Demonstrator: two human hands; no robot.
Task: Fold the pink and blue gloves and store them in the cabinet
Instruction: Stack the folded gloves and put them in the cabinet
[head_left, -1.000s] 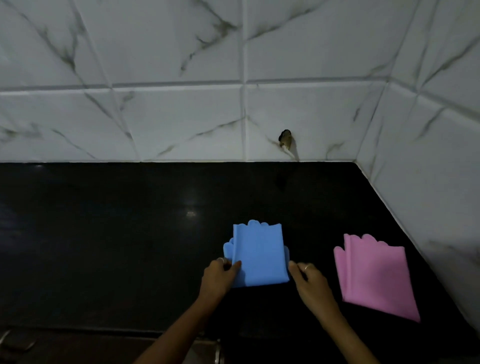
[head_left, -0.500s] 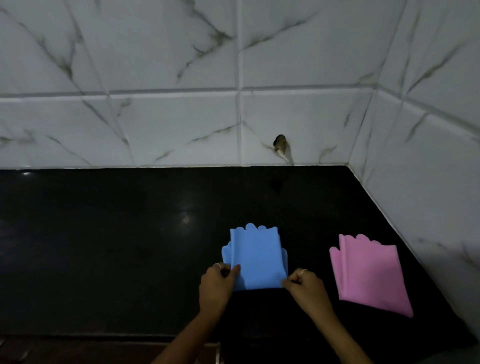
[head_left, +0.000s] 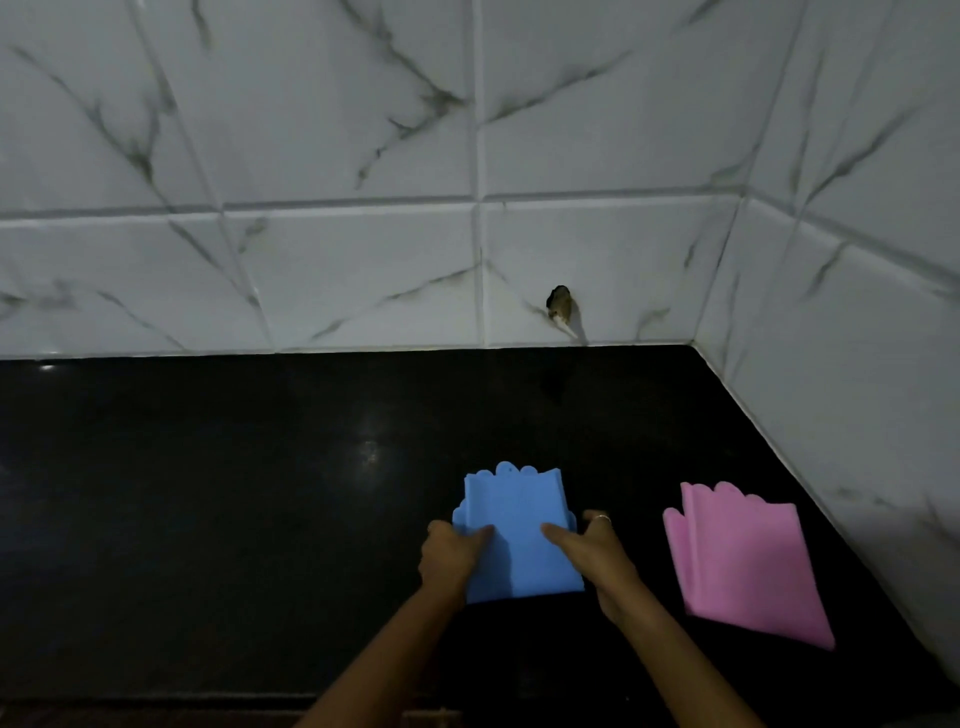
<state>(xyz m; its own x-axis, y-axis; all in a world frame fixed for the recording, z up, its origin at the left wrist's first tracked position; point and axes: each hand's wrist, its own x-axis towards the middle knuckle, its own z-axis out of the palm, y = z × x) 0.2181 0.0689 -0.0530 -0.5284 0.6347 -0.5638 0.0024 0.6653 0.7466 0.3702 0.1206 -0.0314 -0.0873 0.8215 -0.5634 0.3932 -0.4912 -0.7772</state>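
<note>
Head view: nearest the camera, two bare forearms are being extended over the black countertop (head_left: 208, 519). The left hand (head_left: 449, 558) and the right hand (head_left: 592, 551) are both being closed on the blue glove (head_left: 514, 535), each pinching one side edge, with a thumb laid on top and the other fingers curled around the edge. A ring is being worn on the right hand. The blue glove is being held between the two hands, its scalloped fingertips pointing away beyond them; whether it is being lifted or pressed flat cannot be told.

The step in hand is judged to be the folding of the blue glove. Next, the fold is likely being completed, then both gloves gathered for the cabinet, which is not being shown.

Just right of the right hand, the pink glove (head_left: 743, 561) is lying folded and untouched.

Counted: one blue piece, one pink piece, two hands. Farthest from the hands, the marble-tiled wall (head_left: 363, 260) is being shown.
</note>
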